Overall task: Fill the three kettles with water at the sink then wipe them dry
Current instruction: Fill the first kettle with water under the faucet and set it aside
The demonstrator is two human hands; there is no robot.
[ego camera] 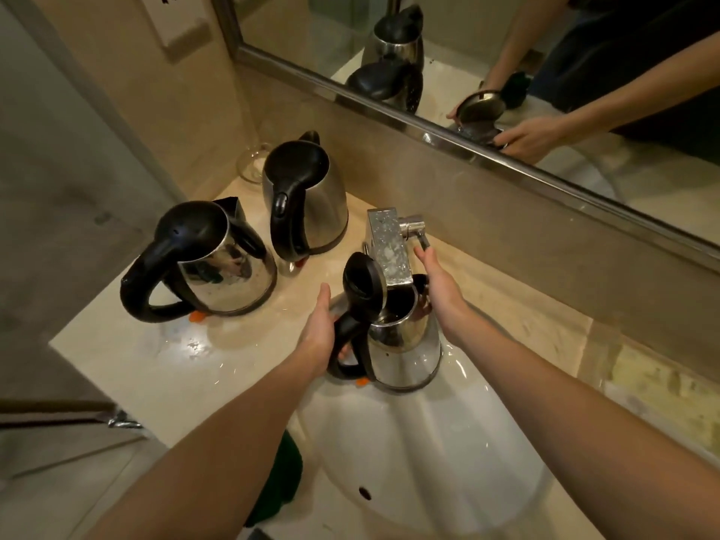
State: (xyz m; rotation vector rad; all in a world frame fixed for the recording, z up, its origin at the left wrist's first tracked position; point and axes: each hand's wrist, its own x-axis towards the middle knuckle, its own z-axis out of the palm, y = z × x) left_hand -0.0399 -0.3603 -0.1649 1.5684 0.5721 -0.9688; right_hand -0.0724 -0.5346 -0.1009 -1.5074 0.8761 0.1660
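Our left hand [317,332] grips the kettle [405,352] (lid up) under the tap [389,243], right hand [442,292] touching the lever [422,238] with straight fingers [424,257]; late shut-off risks overflow

One head-worn wide-angle view here, looking forward and steeply down from above the sink [428,461]. The left forearm [233,422] and right forearm [565,383] come in from the bottom edge, right up close to the lens. Dead centre sits the open kettle [405,344] under the faucet [389,247]. The counter [156,364] runs off to the left. Upper right, the mirror [506,52] cuts across on a slant and shows that same spot from the far side.
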